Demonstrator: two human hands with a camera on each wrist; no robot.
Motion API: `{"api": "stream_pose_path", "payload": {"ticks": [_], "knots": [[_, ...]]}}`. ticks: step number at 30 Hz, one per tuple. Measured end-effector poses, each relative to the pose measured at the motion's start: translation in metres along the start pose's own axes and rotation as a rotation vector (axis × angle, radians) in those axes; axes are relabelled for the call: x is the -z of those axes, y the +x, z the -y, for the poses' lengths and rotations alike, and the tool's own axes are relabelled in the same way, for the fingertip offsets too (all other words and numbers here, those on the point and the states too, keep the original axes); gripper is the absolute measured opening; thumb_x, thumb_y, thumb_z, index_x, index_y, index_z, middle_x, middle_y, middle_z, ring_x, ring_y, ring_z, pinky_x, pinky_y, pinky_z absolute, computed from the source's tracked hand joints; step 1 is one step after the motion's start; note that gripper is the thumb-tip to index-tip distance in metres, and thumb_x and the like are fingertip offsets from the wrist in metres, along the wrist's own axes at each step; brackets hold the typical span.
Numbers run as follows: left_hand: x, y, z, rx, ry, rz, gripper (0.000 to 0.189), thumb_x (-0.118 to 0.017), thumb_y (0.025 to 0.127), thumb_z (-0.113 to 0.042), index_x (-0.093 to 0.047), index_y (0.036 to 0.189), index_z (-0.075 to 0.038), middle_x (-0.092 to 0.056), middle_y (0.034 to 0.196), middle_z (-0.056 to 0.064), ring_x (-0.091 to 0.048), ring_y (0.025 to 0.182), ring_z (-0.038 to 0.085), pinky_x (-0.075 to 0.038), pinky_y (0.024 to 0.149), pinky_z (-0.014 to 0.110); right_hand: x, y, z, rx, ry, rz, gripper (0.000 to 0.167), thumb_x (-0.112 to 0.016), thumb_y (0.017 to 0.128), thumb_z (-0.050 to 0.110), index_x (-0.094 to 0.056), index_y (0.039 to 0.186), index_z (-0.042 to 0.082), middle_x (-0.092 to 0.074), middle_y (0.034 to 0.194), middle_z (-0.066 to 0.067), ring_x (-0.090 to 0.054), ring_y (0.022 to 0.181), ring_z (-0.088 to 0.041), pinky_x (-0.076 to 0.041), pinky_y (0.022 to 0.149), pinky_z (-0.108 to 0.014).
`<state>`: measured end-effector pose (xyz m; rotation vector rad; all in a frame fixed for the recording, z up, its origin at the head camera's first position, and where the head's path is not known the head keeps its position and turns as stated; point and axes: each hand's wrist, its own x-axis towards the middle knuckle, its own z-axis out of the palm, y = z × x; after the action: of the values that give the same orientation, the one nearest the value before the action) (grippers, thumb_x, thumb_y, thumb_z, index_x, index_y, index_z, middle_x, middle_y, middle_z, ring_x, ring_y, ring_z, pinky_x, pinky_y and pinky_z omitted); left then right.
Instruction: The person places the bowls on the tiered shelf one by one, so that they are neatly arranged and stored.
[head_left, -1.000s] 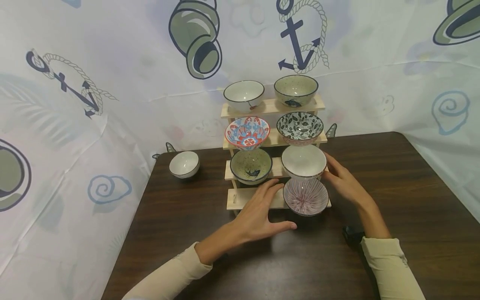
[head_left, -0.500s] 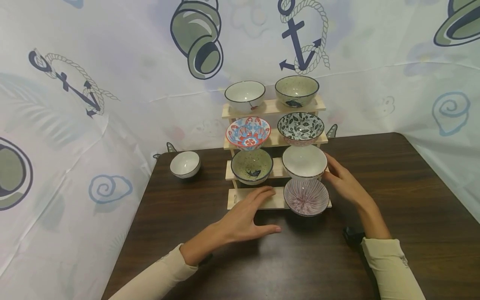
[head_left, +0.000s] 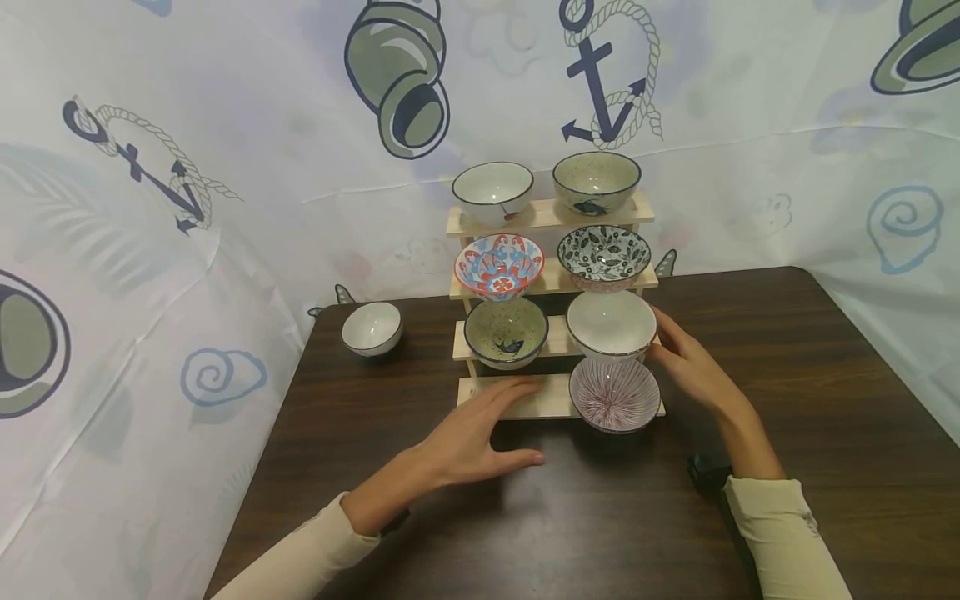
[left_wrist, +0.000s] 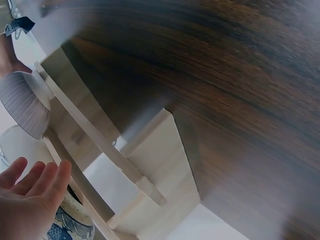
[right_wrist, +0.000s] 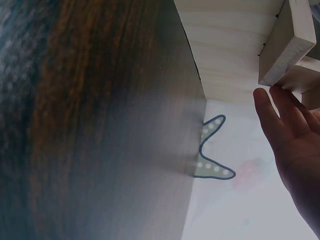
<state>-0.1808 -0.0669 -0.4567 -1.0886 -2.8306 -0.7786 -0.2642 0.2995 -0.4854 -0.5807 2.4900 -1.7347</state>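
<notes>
My left hand (head_left: 465, 433) is held over the front of the lowest step of a wooden tiered stand (head_left: 547, 400), fingers extended and thumb apart, holding nothing. Right of it sits a bowl with reddish radiating stripes (head_left: 615, 396). Above the left hand is a speckled green bowl (head_left: 506, 333) with a dark fish motif. My right hand (head_left: 693, 367) is at the stand's right side, beside a plain white bowl (head_left: 611, 323). In the right wrist view its fingers (right_wrist: 287, 110) are extended near a wooden step end (right_wrist: 287, 45); actual contact is unclear.
Higher steps carry a red-and-blue patterned bowl (head_left: 498, 265), a black-and-white leaf bowl (head_left: 603, 254), a white bowl (head_left: 492, 190) and a beige bowl (head_left: 597, 182). A small white bowl (head_left: 372, 327) stands left on the dark table (head_left: 337, 467). A printed cloth (head_left: 285, 100) hangs behind.
My left hand has moved left, away from the striped bowl and along the lowest step. The right hand stays by the white bowl, and the bowls keep their places.
</notes>
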Motion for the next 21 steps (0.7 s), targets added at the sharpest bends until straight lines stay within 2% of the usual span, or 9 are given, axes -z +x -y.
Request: {"api": "stream_pose_path", "payload": {"ticks": [7,18,21], "knots": [[0.003,-0.006,0.004,0.044,0.002,-0.009,0.088,-0.074,0.084,-0.066,-0.044,0.156,-0.024,-0.043,0.162,-0.008,-0.043,0.149,0.016,-0.042,0.119,0.047,0.0,0.0,-0.001,0.004,-0.006,-0.007,0.068,-0.052,0.108,0.017,-0.018,0.167,0.013,-0.02,0.172,-0.017,-0.013,0.159,-0.043,-0.014,0.123,-0.07],[0.006,-0.017,0.013,0.086,0.012,-0.029,0.089,-0.072,0.085,-0.069,-0.045,0.156,-0.023,-0.043,0.161,-0.006,-0.042,0.149,0.013,-0.045,0.117,0.048,0.0,0.0,-0.001,-0.003,-0.007,-0.003,0.069,-0.052,0.108,0.017,-0.017,0.167,0.016,-0.019,0.172,-0.015,-0.013,0.159,-0.042,-0.014,0.123,-0.07],[0.007,-0.02,0.017,0.102,0.023,-0.053,0.088,-0.071,0.084,-0.07,-0.047,0.154,-0.023,-0.045,0.16,-0.006,-0.043,0.148,0.014,-0.045,0.116,0.049,0.0,-0.001,0.001,-0.014,-0.01,-0.002,0.069,-0.052,0.108,0.018,-0.017,0.167,0.017,-0.019,0.173,-0.015,-0.013,0.16,-0.041,-0.014,0.123,-0.07]]}}
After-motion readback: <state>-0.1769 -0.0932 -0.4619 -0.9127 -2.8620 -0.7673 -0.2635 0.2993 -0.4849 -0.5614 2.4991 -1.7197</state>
